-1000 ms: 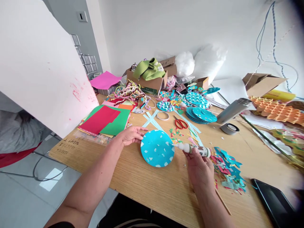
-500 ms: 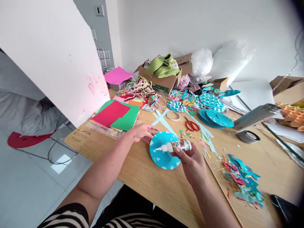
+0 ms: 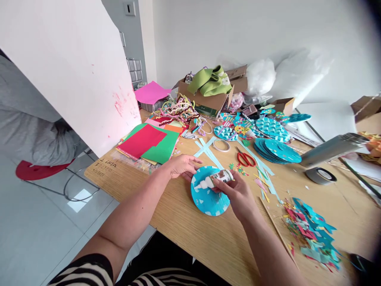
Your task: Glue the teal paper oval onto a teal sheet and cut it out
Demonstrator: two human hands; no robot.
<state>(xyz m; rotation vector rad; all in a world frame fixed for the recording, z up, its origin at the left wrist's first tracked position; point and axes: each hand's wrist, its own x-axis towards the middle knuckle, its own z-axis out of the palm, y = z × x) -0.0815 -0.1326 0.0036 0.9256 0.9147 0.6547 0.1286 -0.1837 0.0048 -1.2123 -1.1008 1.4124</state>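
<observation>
A round blue disc point(image 3: 210, 202) with pale patches around its edge lies on the wooden table. My right hand point(image 3: 238, 194) is wrapped round a white glue bottle point(image 3: 218, 178), tilted so that its nozzle points down and left over the disc's left part. Whether the nozzle touches the disc I cannot tell. At the disc's upper left edge is my left hand point(image 3: 183, 167), its fingers spread and holding nothing. Red-handled scissors point(image 3: 246, 159) and light blue paper strips point(image 3: 208, 151) lie just beyond the disc.
Coloured sheets point(image 3: 143, 141) lie at the left, pipe cleaners point(image 3: 181, 109) behind them. At the right are stacked blue discs point(image 3: 276, 151), a metal flask point(image 3: 333, 150), a grey tape roll point(image 3: 320, 175), paper scraps point(image 3: 315, 234) and a wooden stick point(image 3: 276, 230).
The glue bottle's nozzle has dipped lower and moved left over the disc, as my right hand tilted it. The whole view has shifted slightly.
</observation>
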